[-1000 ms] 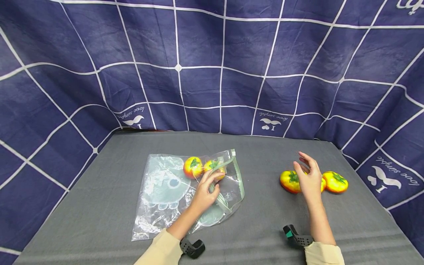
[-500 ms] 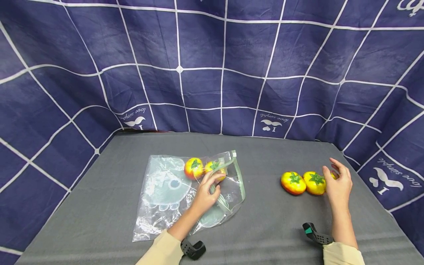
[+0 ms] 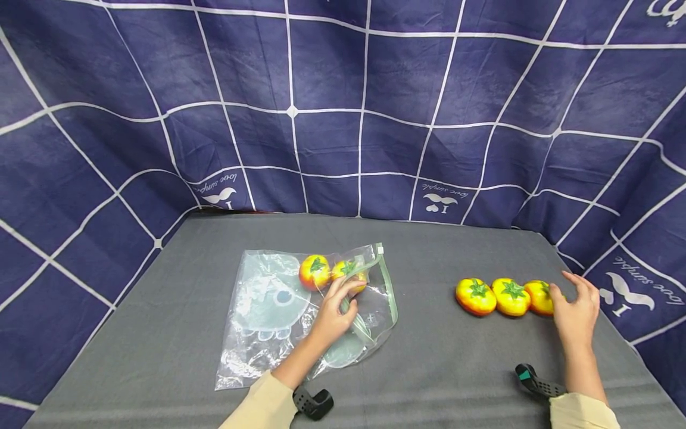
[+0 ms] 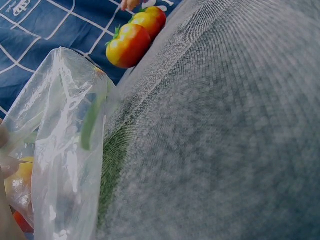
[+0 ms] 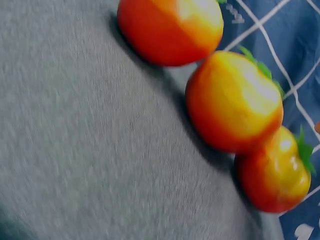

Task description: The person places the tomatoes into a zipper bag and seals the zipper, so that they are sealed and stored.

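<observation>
A clear zip bag (image 3: 262, 351) with a pale green cartoon print and green zip edge lies on the left of the table. My left hand (image 3: 333, 313) holds the bag's edge at its mouth, thumb and fingers on the film. Two yellow-red tomatoes, a left one (image 3: 314, 272) and a right one (image 3: 343, 269), are inside; fingers partly cover the right one. My right hand (image 3: 577, 310) is beside a row of three tomatoes: left (image 3: 476, 297), middle (image 3: 511, 297) and right (image 3: 538, 297). Its thumb overlaps the right tomato; contact cannot be told. Nothing is gripped in it.
Grey cloth covers the table (image 3: 423, 357), with bare cloth between the bag and the tomato row. A dark blue curtain (image 3: 396, 143) with white lines hangs behind and at the sides. A black band (image 3: 313, 404) is on the left wrist.
My right hand has moved right along the tomato row, from above the middle tomato to beyond the right one, uncovering the row. My left hand and the bag stay put.
</observation>
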Motion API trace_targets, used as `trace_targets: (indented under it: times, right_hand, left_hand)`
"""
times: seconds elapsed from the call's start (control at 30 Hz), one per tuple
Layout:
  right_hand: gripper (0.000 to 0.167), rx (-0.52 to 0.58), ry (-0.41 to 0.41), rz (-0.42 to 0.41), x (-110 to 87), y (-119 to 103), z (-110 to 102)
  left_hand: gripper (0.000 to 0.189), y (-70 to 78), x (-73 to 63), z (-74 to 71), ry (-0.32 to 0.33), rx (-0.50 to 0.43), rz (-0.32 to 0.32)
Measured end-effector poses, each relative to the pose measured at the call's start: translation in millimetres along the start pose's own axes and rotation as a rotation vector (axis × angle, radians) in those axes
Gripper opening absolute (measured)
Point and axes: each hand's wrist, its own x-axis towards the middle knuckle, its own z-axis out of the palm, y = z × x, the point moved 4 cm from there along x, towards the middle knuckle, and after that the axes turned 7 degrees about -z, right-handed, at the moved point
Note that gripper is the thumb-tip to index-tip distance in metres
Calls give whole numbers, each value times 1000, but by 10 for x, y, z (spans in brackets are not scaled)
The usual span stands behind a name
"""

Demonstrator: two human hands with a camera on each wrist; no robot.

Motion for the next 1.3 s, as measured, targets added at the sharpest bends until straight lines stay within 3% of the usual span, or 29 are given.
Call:
trace_targets:
  times: [0.23,0.77,1.1,1.3]
  right_hand:
    - [48,-28,-62,61,-46,214,8]
    - [40,24,35,66,-181,340,98]
    - [44,-25,-83,103,-216,297,82]
    - [46,-20,-85,90,-257,262,61]
  left_hand:
    - [46,-9,-11,8,-1,-13,-6]
    - [45,-10,-18,10,-1,-13,-22]
    - [45,6,-7,-2,-1,-16,-14]
    - [46,-13,-4,7,-7,-25,-12]
